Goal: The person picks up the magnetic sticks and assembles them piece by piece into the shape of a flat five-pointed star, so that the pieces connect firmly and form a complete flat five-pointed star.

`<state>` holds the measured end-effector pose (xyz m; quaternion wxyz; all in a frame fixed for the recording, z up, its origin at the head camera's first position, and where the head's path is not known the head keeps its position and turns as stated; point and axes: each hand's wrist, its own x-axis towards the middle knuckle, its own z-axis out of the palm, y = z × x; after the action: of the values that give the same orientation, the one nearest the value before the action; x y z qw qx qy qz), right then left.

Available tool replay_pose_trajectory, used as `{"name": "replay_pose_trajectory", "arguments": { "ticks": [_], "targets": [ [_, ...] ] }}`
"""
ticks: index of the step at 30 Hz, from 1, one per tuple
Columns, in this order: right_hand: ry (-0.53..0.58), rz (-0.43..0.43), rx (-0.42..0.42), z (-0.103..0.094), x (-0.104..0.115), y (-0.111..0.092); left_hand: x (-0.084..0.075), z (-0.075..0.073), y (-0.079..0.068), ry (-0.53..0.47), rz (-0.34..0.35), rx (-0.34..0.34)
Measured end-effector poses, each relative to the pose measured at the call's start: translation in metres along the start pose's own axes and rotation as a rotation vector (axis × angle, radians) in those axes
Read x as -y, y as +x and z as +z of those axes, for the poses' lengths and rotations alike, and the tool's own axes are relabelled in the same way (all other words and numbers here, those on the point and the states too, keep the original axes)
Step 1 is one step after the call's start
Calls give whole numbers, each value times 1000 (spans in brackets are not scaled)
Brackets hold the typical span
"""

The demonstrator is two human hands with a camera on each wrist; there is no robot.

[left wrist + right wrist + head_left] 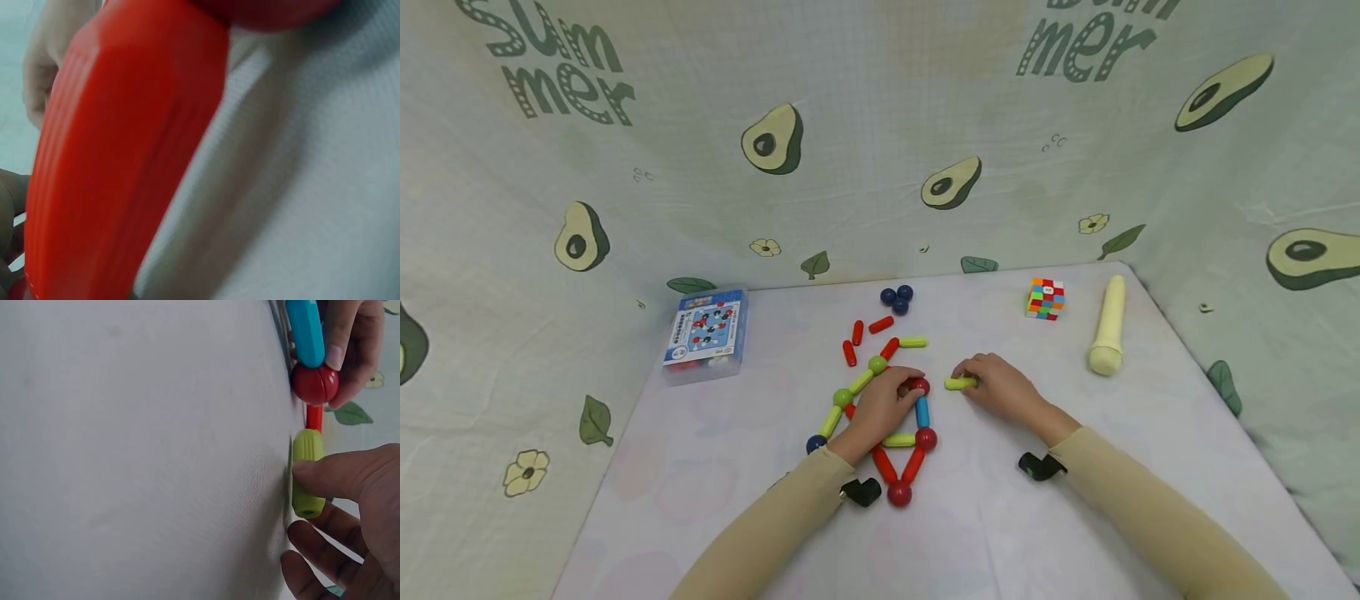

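Note:
My left hand [883, 408] reaches over a linked figure of balls and rods and pinches a red ball [920, 385] at its upper right. A blue rod [922, 412] joins that ball to another red ball [926, 439] nearer me. Just to the right, my right hand [997, 388] holds a yellow-green rod [307, 447] between thumb and fingers, its free end pointing at the pinched ball with a gap between. Part of the figure lies hidden under the left hand. A red rod [125, 150] fills much of the left wrist view.
Loose red rods [881, 325] and dark blue balls [900, 307] lie behind the figure. A clear box with a printed label [703, 333] stands at the back left. Toward the back right are a puzzle cube [1045, 299] and a pale yellow club-shaped object [1108, 325].

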<state>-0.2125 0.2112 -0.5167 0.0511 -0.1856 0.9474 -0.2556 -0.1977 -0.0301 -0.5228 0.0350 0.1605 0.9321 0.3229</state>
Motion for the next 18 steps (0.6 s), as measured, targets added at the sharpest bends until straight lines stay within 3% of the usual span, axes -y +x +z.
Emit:
{"name": "replay_pose_trajectory", "arguments": {
  "ticks": [10, 18],
  "targets": [
    [190, -112, 89, -3, 14, -28, 2, 0, 0, -34, 18, -14],
    [244, -205, 170, -1, 15, -35, 0, 0, 1, -41, 10, -14]
  ]
}}
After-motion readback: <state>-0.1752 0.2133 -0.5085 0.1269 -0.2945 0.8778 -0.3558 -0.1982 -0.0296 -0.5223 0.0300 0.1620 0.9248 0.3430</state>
